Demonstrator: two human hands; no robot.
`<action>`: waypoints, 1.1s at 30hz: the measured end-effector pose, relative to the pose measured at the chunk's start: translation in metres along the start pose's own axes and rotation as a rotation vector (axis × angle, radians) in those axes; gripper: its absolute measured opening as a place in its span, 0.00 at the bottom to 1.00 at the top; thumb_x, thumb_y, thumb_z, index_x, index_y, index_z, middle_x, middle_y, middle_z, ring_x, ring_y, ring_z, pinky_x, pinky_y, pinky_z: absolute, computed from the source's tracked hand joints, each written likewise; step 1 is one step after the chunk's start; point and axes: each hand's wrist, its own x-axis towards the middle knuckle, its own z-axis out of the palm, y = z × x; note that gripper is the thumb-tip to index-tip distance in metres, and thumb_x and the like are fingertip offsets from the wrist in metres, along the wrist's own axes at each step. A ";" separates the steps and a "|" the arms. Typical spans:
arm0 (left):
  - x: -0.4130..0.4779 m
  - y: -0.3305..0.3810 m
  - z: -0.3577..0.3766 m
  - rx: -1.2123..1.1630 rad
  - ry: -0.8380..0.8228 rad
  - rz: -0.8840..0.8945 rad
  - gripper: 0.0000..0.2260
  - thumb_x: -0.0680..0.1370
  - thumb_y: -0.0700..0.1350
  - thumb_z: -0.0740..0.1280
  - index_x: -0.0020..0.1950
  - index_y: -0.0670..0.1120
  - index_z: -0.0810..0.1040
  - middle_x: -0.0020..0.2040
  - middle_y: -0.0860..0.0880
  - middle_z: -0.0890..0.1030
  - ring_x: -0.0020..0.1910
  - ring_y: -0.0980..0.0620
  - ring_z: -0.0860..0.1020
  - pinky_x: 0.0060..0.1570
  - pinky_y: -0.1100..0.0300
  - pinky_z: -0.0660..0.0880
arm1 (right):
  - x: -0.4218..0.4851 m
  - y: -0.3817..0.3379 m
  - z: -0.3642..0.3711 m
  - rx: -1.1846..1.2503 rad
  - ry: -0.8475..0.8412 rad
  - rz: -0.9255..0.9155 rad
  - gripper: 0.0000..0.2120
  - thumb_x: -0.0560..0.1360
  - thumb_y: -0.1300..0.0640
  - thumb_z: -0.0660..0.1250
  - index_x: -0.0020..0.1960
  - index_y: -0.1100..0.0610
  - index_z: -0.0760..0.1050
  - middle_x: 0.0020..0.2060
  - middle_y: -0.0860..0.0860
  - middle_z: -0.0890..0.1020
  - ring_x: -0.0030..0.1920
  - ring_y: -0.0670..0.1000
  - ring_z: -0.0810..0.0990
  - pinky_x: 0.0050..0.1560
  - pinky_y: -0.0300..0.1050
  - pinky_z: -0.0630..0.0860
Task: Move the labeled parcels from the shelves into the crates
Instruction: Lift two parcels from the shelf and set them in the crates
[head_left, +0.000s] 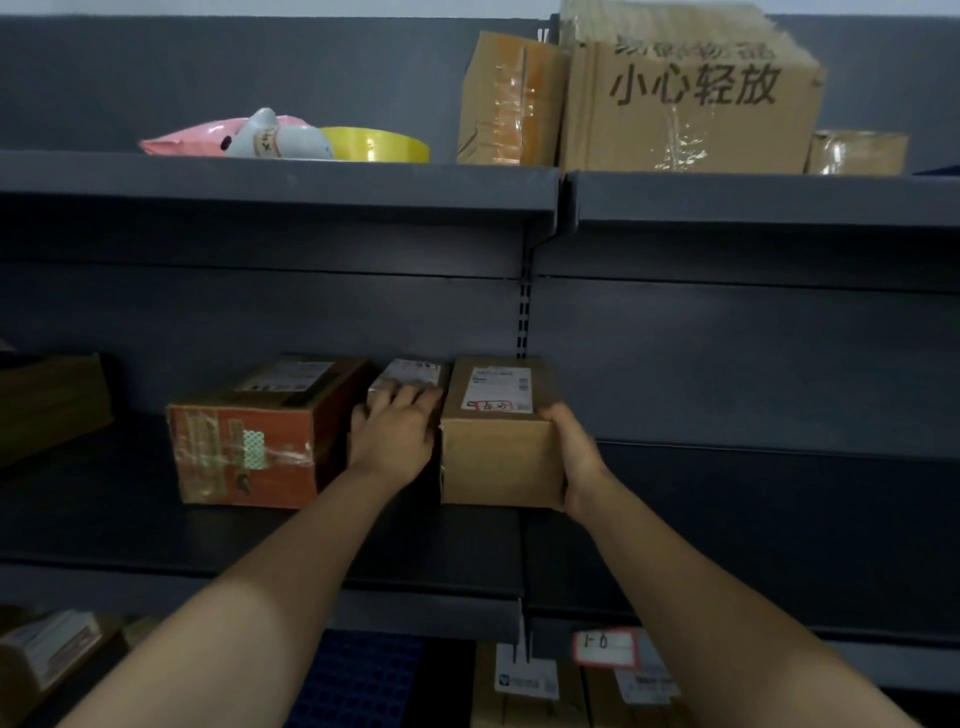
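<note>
Progress looks early: three labeled parcels sit side by side near the middle of the middle shelf (260, 545), none clearly off it yet. The right hand (574, 457) grips the plain cardboard box (493, 457) at its right side, thumb hooked over the top corner and fingers wrapped out of sight round that face. The left hand (395, 434) lies with fairly straight fingers on the small parcel (413, 371), which is wedged between that box and the orange taped box (244, 457); it seems to press, not grasp. More labeled parcels (524, 680) wait below the shelf's front edge beside what looks like a blue crate (363, 680), and big cartons (691, 104) stand on the top shelf, so most of the job remains.
</note>
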 end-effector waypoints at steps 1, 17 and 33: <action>-0.002 0.000 0.000 0.014 0.014 -0.006 0.25 0.78 0.47 0.59 0.75 0.55 0.57 0.75 0.53 0.60 0.74 0.46 0.52 0.70 0.40 0.55 | -0.001 0.001 0.000 0.009 0.010 -0.019 0.26 0.68 0.38 0.66 0.61 0.51 0.75 0.54 0.57 0.80 0.54 0.58 0.79 0.58 0.61 0.76; -0.077 -0.005 -0.043 0.030 0.074 -0.008 0.24 0.78 0.47 0.61 0.74 0.47 0.61 0.73 0.44 0.62 0.73 0.43 0.57 0.71 0.51 0.56 | -0.063 -0.005 -0.003 0.174 0.044 -0.272 0.25 0.74 0.45 0.65 0.69 0.49 0.69 0.55 0.51 0.78 0.53 0.52 0.77 0.58 0.55 0.75; -0.135 -0.015 -0.109 -0.877 0.292 -0.296 0.20 0.82 0.54 0.51 0.73 0.49 0.64 0.59 0.52 0.70 0.59 0.53 0.68 0.56 0.59 0.64 | -0.138 -0.017 0.067 0.064 -0.434 -0.235 0.27 0.74 0.36 0.63 0.69 0.46 0.69 0.56 0.51 0.79 0.53 0.52 0.79 0.56 0.56 0.78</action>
